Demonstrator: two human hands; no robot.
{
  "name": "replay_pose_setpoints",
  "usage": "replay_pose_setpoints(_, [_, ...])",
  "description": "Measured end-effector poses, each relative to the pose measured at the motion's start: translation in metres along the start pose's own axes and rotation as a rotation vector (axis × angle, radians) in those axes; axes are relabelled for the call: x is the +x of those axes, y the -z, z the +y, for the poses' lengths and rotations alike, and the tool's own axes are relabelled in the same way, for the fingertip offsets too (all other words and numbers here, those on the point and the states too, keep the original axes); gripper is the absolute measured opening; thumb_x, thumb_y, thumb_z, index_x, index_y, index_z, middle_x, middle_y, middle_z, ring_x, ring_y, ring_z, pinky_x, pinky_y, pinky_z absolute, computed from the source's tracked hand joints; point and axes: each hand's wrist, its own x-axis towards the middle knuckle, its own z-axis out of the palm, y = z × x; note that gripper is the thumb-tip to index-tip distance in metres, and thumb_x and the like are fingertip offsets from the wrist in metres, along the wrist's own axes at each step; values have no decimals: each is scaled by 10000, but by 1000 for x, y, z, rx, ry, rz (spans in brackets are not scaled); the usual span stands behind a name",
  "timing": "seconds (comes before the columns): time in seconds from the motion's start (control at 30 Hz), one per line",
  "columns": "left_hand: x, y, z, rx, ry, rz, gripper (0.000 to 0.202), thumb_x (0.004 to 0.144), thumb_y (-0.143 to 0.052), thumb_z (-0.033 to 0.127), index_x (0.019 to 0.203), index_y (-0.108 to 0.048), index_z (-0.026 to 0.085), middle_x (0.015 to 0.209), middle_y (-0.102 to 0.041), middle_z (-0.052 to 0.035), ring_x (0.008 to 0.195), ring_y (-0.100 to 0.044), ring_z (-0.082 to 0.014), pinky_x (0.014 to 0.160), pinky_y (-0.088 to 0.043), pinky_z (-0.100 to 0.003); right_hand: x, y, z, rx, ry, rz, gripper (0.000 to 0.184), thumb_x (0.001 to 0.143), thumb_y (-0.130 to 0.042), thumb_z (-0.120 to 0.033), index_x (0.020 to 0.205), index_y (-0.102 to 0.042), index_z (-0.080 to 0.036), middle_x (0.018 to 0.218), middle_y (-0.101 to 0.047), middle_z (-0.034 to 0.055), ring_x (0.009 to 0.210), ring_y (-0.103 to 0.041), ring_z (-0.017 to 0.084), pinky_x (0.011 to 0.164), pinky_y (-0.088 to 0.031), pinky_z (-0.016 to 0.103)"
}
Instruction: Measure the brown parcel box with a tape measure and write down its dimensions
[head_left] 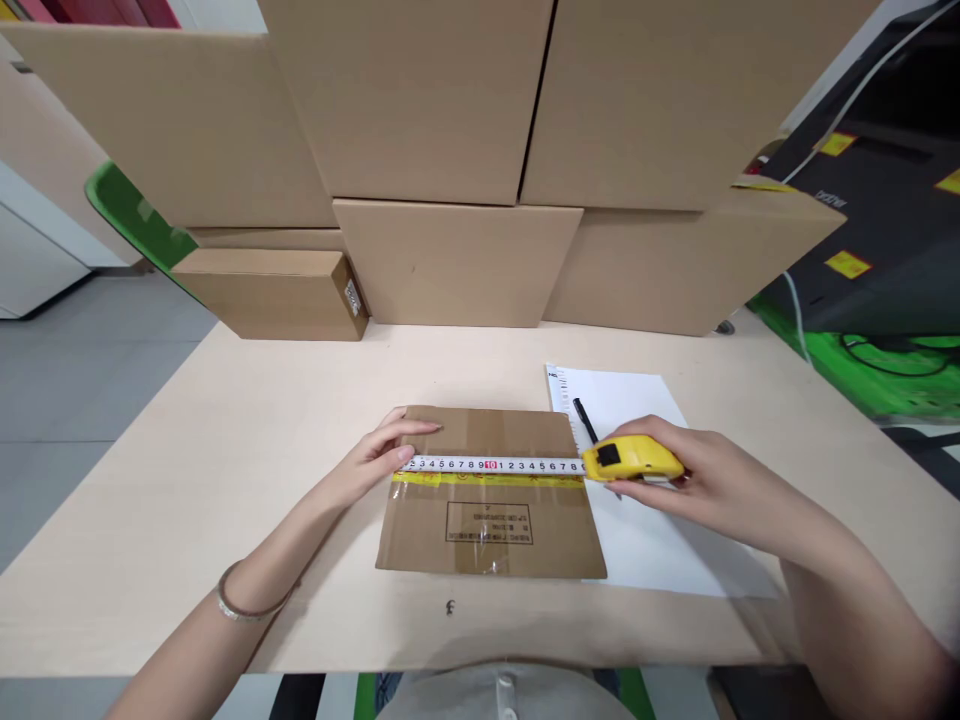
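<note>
A flat brown cardboard box (420,540) lies on the table, with yellow tape across it and a printed block of text. Across its width runs the white blade (465,465) of a tape measure, its numbers facing up. My left hand (375,455) pins the blade's end at the box's left edge with the thumb, while a finger rests on the cardboard. Closed around the yellow case of the tape measure (637,457), my right hand (701,475) keeps it just past the box's right edge. Beneath the case, a black pen (585,420) is partly hidden.
White paper (637,395) lies partly under the box. Large cardboard panels (457,265) stand along the back of the table (187,470), with a closed carton (277,300) at back left. A dark machine (885,230) with cables stands at right.
</note>
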Motion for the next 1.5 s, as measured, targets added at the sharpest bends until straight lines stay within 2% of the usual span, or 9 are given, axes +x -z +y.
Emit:
replay_pose_setpoints(0.2, [0, -3, -5, -64, 58, 24, 512, 1000, -494, 633, 1301, -708, 278, 1296, -628, -98, 1247, -565, -298, 1100, -424, -478, 74, -30, -67, -179, 299, -70, 393, 1002, -592, -504, 1266, -571, -215, 1013, -763, 72, 765, -719, 253, 625, -479, 343])
replay_pose_setpoints(0.43, [6, -21, -12, -443, 72, 103, 764, 1015, -202, 734, 1307, -664, 200, 1395, -657, -116, 1399, -531, -315, 1180, -418, -506, 132, -55, -121, -153, 723, -128, 288, 1017, -568, -204, 1304, -579, -230, 1306, -666, 93, 1122, -648, 257, 912, -492, 401])
replay_pose_setpoints(0.57, [0, -10, 5, -83, -8, 92, 758, 1043, -120, 672, 1332, -664, 231, 1566, -518, -104, 1524, -387, -308, 1266, -299, -564, 115, -29, -106, -4, 717, -105, 334, 846, -643, -116, 1154, -597, -239, 1156, -680, 65, 1040, -636, 239, 883, -485, 376])
replay_pose_setpoints(0.67, [-10, -8, 38, 410, -153, 243, 425, 1083, -409, 443, 1418, -577, 244, 1612, -432, -119, 1590, -244, -309, 1281, -237, -621, 84, -7, -81, 117, 586, -128, 420, 746, -674, -94, 1119, -552, -246, 1069, -674, 34, 925, -635, 206, 808, -490, 337])
replay_pose_setpoints(0.73, [-17, -18, 65, 609, -336, 249, 375, 1051, -514, 282, 1418, -536, 207, 1512, -516, -151, 1558, -321, -293, 1253, -338, -587, 62, 0, -67, 173, 560, -186, 438, 742, -670, -68, 1113, -540, -260, 1099, -656, 27, 962, -634, 191, 831, -494, 319])
replay_pose_setpoints(0.87, [-25, -54, 100, 745, -601, -11, 346, 1009, -573, 273, 1301, -554, 89, 1310, -665, -181, 1359, -576, -296, 1118, -540, -438, 31, -2, -53, 247, 603, -334, 376, 766, -691, -62, 1069, -578, -253, 1112, -618, 25, 978, -632, 158, 862, -499, 287])
replay_pose_setpoints(1.13, [-28, -82, 89, 830, -621, -203, 392, 1035, -460, 407, 1198, -600, 80, 1196, -721, -194, 1167, -685, -328, 973, -594, -433, 30, -7, -51, 243, 541, -412, 318, 775, -687, -77, 1054, -674, -229, 1163, -594, 69, 957, -649, 173, 861, -528, 317])
replay_pose_setpoints(1.33, [-24, -85, 94, 922, -626, -314, 517, 1053, -412, 487, 1553, -443, 359, 1007, -663, -76, 1076, -654, -291, 1009, -515, -468, 54, 2, -40, 264, 533, -415, 424, 738, -646, -31, 1106, -669, -241, 1179, -597, 66, 1048, -642, 205, 927, -527, 361])
replay_pose_setpoints(1.5, [-23, -97, 93, 973, -617, -299, 514, 1060, -404, 511, 1536, -491, 338, 971, -633, -56, 981, -620, -259, 1057, -461, -451, 82, 15, -27, 222, 535, -362, 425, 720, -607, -35, 1097, -665, -224, 1134, -635, 57, 1041, -624, 212, 914, -505, 360])
